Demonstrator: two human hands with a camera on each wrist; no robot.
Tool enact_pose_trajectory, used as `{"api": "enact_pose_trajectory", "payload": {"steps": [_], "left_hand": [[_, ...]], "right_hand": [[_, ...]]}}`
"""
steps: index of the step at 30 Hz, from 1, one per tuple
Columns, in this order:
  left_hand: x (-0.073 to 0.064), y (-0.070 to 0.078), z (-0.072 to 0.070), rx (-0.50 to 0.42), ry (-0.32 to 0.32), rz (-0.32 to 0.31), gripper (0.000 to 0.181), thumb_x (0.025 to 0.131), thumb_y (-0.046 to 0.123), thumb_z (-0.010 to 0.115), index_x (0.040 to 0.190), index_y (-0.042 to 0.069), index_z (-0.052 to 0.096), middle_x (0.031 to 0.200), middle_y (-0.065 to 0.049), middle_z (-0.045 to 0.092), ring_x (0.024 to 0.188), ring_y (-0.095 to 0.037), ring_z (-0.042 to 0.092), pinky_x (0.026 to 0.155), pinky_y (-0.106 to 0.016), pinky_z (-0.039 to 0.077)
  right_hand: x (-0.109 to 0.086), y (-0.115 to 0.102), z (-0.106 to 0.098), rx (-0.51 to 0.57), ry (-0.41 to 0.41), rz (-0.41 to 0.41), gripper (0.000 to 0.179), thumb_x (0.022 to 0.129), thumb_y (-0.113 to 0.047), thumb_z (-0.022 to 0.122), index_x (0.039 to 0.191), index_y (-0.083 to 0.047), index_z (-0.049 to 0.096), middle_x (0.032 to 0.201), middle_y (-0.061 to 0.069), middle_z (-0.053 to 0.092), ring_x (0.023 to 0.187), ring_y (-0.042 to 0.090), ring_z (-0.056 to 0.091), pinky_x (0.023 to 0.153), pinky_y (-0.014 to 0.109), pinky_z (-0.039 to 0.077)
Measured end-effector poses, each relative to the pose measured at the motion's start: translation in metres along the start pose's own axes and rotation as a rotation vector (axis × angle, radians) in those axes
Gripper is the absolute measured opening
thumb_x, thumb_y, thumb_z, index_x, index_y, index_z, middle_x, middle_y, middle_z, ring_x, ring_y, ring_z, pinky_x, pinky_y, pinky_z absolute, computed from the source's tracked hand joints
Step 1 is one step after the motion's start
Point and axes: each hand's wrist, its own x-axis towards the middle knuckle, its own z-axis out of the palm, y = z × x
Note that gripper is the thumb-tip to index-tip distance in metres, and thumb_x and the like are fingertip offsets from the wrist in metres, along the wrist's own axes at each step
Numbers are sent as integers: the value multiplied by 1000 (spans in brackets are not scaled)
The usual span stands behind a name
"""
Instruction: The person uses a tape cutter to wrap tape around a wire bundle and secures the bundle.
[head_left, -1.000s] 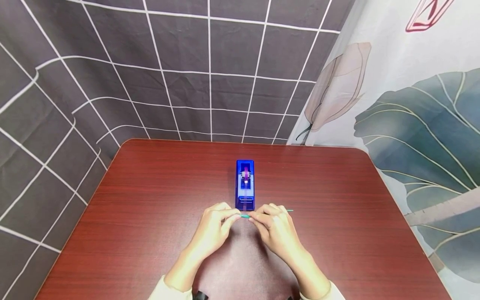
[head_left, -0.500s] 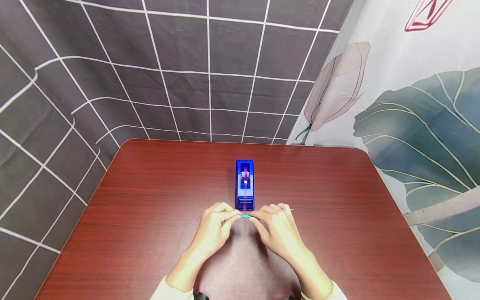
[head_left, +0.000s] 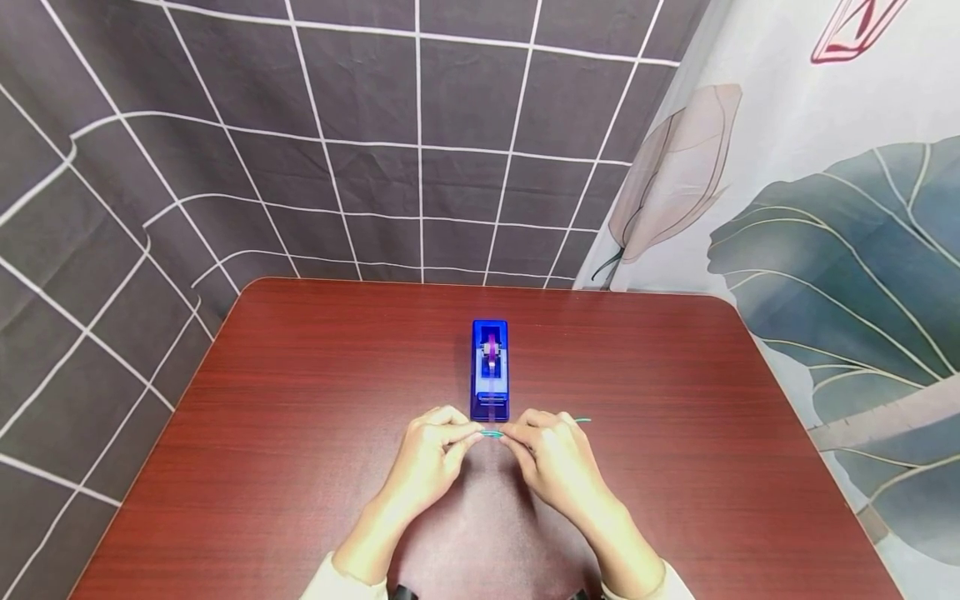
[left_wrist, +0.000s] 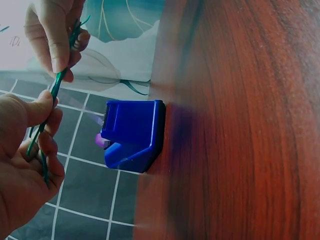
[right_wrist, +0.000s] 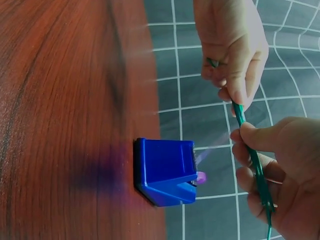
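A bundle of thin green strands (head_left: 491, 433), perhaps wire or cord, is stretched between both hands just in front of a blue tape dispenser (head_left: 492, 385). My left hand (head_left: 431, 450) pinches one side of the bundle between thumb and fingers; in the left wrist view, loose ends (left_wrist: 45, 167) hang across its fingers. Close beside it, my right hand (head_left: 555, 458) pinches the other side, and a tail pokes out past its knuckles. A translucent purple tape strip (right_wrist: 212, 147) runs from the dispenser's toothed edge toward the strands. Whether it touches them is unclear.
The dispenser stands on a reddish-brown wooden table (head_left: 337, 358), holding a purple tape roll (right_wrist: 201, 177). Behind the table hangs a dark grey cloth (head_left: 360, 100) with white grid lines. A white leaf-patterned curtain (head_left: 787, 108) hangs at the right.
The green tail beyond my right hand shrank from view half a second ago and shows again now, slightly longer and bent. Both hands and the dispenser stay nearly in place.
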Motion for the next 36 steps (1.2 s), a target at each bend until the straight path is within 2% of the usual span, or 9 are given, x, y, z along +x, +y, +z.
{"api": "enact_pose_trajectory", "payload": {"steps": [6,12,18,21,24,25,28,31,36], "left_hand": [[0,1,0,-20,-16,-23,12,82,-1,80,92,4,81,77,2,65,66,-7,56,61,-17,47],[2,2,0,25,-43,-42,10,81,2,82,89,8,81,77,4,66,66,-5,54,60,-19,46],[4,6,-3,170,-146,-116,6,84,13,81,89,17,79,77,10,65,68,-3,51,69,-29,47],[6,8,-4,228,-208,-155,4,88,18,77,92,17,78,82,8,69,73,-9,59,74,-36,48],[7,8,-4,239,-262,-195,11,94,20,70,95,14,79,90,2,75,83,-16,69,80,-41,52],[7,8,-4,240,-279,-207,14,96,20,67,91,13,78,88,1,75,83,-18,70,78,-41,52],[8,7,-4,240,-313,-235,26,102,21,60,80,15,73,73,5,66,70,-14,64,68,-37,51],[8,7,-4,238,-326,-251,35,104,22,57,70,17,64,63,10,47,58,-10,47,57,-32,42],[9,10,-4,187,-314,-310,27,102,21,60,79,15,73,65,12,44,59,-7,41,58,-28,39]], "right_hand": [[-1,0,2,-49,15,-8,11,80,-13,84,90,-15,81,76,-8,66,60,9,59,59,32,46],[-2,0,2,-70,17,-2,10,79,-14,84,89,-15,80,73,-8,63,53,10,55,49,30,45],[-4,0,3,-85,13,-14,11,78,-13,85,87,-14,80,72,-8,61,50,9,51,43,28,42],[-4,0,3,-81,20,-14,10,78,-13,85,86,-14,79,72,-8,60,49,8,50,43,28,41],[-4,0,4,-74,32,-14,11,77,-12,85,86,-13,79,72,-8,61,49,8,50,43,29,42],[-4,0,4,-73,35,-15,11,77,-12,85,86,-13,80,72,-8,61,49,8,50,43,29,42],[-5,0,4,-74,39,-17,12,76,-12,86,87,-13,80,73,-7,61,49,8,51,43,29,42],[-5,0,5,-78,42,-14,12,76,-12,86,86,-13,80,73,-7,61,50,8,51,43,29,42],[-6,0,6,-82,54,-12,11,77,-13,85,86,-14,79,74,-8,62,50,10,53,44,30,43]]}}
